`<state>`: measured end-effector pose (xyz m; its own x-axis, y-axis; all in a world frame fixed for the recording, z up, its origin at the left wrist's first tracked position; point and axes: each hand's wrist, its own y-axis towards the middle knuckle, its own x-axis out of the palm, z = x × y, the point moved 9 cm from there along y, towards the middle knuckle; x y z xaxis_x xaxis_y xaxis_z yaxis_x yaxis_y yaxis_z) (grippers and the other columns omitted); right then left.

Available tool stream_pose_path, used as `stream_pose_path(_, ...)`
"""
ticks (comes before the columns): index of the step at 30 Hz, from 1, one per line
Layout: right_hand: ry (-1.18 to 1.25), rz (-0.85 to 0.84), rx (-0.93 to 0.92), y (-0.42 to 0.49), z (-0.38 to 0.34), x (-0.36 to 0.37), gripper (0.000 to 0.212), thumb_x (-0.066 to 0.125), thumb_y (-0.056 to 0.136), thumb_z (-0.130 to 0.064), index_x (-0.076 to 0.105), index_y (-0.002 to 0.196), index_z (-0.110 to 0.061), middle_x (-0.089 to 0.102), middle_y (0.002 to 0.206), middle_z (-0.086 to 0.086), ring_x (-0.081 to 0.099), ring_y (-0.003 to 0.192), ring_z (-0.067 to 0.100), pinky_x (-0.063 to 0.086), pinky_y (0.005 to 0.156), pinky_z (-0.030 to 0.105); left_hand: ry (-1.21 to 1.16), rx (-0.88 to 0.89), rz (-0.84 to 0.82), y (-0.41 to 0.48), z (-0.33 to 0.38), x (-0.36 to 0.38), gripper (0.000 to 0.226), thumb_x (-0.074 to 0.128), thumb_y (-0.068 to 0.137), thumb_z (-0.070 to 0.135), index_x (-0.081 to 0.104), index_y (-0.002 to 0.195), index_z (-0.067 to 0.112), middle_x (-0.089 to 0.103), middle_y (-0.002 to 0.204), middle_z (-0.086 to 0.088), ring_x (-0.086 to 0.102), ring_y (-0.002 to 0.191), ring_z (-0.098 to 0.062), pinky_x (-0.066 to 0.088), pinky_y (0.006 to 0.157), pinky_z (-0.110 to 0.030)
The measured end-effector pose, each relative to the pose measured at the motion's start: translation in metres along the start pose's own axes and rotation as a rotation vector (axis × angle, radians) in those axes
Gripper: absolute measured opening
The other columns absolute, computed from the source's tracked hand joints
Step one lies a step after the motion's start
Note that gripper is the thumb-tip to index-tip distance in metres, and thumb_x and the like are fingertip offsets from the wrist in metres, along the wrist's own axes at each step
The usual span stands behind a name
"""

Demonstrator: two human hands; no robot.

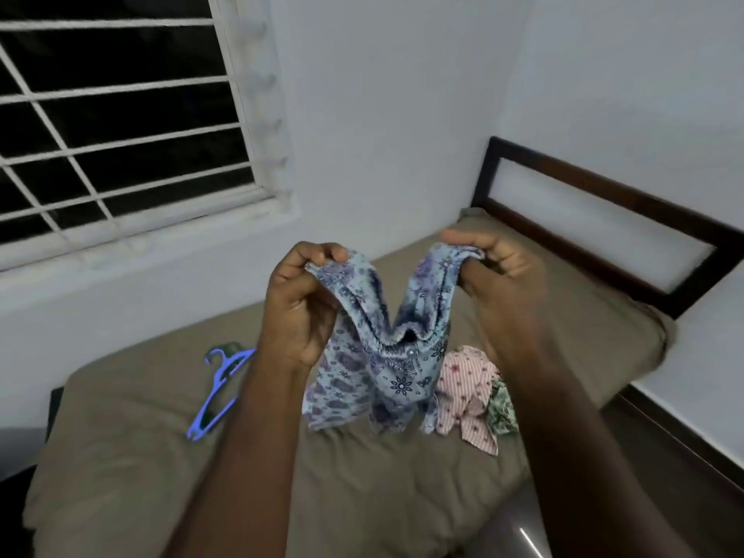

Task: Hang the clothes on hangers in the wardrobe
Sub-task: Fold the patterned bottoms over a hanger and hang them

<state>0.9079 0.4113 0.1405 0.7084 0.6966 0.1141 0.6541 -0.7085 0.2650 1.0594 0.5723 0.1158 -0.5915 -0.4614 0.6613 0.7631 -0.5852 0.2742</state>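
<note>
Hands of a person held a blue flowered garment (386, 368) up over a bed (120, 457) with a tan sheet. The left hand (298, 304) pinched one top edge between thumb and curled fingers. The right hand (495, 275), slightly blurred, gripped the other top edge, so the cloth sagged in a V between them. Whether its hem touched the sheet could not be told. A blue hanger (217, 392) lay on the bed left of the left forearm. A pink striped garment (467, 388) and a green patterned cloth (501, 408) lay crumpled just right of the held garment. A dark barred window (120, 114) stood at left, and a dark wooden headboard (604, 203) at right.
</note>
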Motion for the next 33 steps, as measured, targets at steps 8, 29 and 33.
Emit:
stream_pose_path(8, -0.58, 0.142, -0.007, 0.017, 0.025, -0.075, 0.022, 0.068, 0.085, -0.008, 0.072, 0.083, -0.029, 0.072, 0.077, -0.001, 0.069, 0.071, 0.022, 0.056, 0.067, 0.049, 0.735, 0.073, 0.29, -0.004, -0.001, -0.093, 0.046, 0.052, 0.081, -0.017, 0.066, 0.101, 0.022, 0.06, 0.088, 0.0, 0.05, 0.069, -0.012, 0.043, 0.059, -0.017)
stream_pose_path(29, -1.137, -0.412, -0.022, -0.004, 0.107, -0.035, 0.009, 0.074, 0.083, -0.011, 0.07, 0.078, -0.018, 0.061, 0.079, -0.007, 0.06, 0.077, 0.016, 0.034, 0.06, 0.022, 1.812, -0.516, -0.387, -0.051, -0.103, -0.137, 0.035, 0.078, 0.075, 0.039, 0.051, 0.092, 0.024, 0.062, 0.087, -0.001, 0.058, 0.08, -0.019, 0.046, 0.072, -0.036)
stream_pose_path(33, -0.991, -0.407, -0.082, -0.019, 0.094, -0.021, 0.011, 0.068, 0.083, -0.003, 0.069, 0.089, -0.012, 0.07, 0.081, -0.003, 0.06, 0.073, 0.008, 0.039, 0.062, 0.009, 2.048, -0.58, -0.533, -0.066, -0.124, -0.129, 0.05, 0.069, 0.079, 0.051, 0.055, 0.122, 0.029, 0.064, 0.112, -0.002, 0.057, 0.109, -0.023, 0.039, 0.088, -0.035)
